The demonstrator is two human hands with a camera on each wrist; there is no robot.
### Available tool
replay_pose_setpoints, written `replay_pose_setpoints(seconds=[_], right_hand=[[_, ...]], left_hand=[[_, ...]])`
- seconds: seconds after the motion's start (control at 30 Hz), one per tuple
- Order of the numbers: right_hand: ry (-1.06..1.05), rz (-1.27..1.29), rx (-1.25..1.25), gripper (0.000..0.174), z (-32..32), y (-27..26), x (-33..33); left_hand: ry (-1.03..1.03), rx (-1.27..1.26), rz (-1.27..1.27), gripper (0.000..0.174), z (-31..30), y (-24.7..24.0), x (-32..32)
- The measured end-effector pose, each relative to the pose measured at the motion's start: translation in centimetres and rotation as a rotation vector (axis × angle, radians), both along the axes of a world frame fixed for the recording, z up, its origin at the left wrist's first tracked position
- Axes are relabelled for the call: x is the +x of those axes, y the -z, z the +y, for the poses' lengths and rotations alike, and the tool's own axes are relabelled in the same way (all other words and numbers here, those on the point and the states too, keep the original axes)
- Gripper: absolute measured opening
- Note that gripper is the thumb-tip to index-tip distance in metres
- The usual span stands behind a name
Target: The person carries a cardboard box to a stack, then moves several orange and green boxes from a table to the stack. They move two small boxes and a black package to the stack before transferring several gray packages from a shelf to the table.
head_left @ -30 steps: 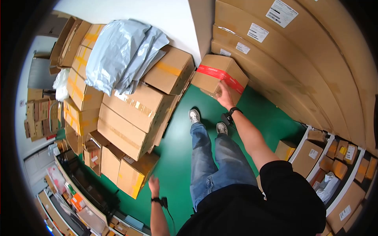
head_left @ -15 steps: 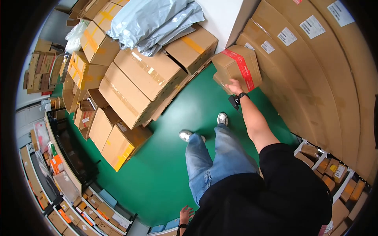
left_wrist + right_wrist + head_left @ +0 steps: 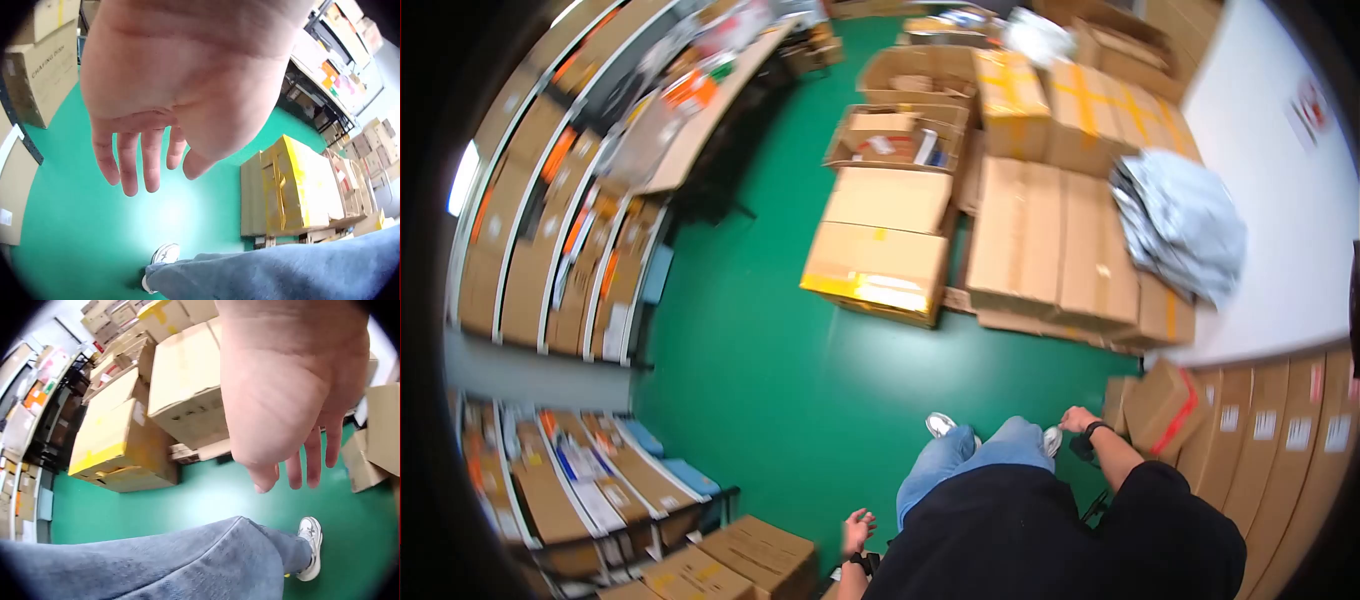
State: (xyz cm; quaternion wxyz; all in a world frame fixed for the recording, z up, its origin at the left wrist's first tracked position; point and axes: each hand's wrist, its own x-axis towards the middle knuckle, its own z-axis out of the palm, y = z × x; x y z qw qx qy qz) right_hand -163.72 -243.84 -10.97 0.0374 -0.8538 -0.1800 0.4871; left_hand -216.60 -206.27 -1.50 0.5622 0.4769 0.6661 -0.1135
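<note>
The left hand point(image 3: 858, 530) hangs beside the body at the bottom of the head view; in the left wrist view that hand point(image 3: 175, 94) has loosely extended fingers with nothing in them. The right hand point(image 3: 1080, 420) is held out just left of a carton with red tape point(image 3: 1168, 405); a gap of floor shows between them. Seen from its own wrist, the right hand point(image 3: 287, 406) has its fingers hanging down, holding nothing. A smaller carton point(image 3: 1116, 402) stands beside the red-taped one.
Large cartons point(image 3: 1015, 235) and a yellow-taped carton point(image 3: 875, 265) stand ahead, with grey plastic bags point(image 3: 1185, 225) on the right. Shelves point(image 3: 550, 215) line the left. Tall flat cartons point(image 3: 1265, 430) lean at the right. More cartons point(image 3: 760, 555) sit behind on the left.
The right hand has come away from the red-taped carton, which it touched before. The view has swung left, bringing the shelves and desk further in; the person's feet have shifted.
</note>
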Motion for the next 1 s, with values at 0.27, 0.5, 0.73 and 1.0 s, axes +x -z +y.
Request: replay_pose_setpoints(seconds=[0.27,0.5,0.73,1.0], right_hand=[[-0.141,-0.058,0.395,0.032,35.9,-5.7,2.9],[-0.421,-0.005,0.279,0.026,57.6,-3.6,6.6],[-0.42,-0.085,-0.061,0.027,77.5,0.3,16.9],[-0.359,-0.13,0.33,0.032,104.8,-4.3,20.2]], left_hand=[[-0.203,0.037,-0.106,0.047,11.3,3.1,-1.6],[-0.211,0.123,-0.088,0.048,29.0,5.3,0.6],[-0.309,0.055,0.073,0.045,46.9,2.5,1.7],[-0.334,-0.02,0.063,0.046,67.2,3.8,5.0]])
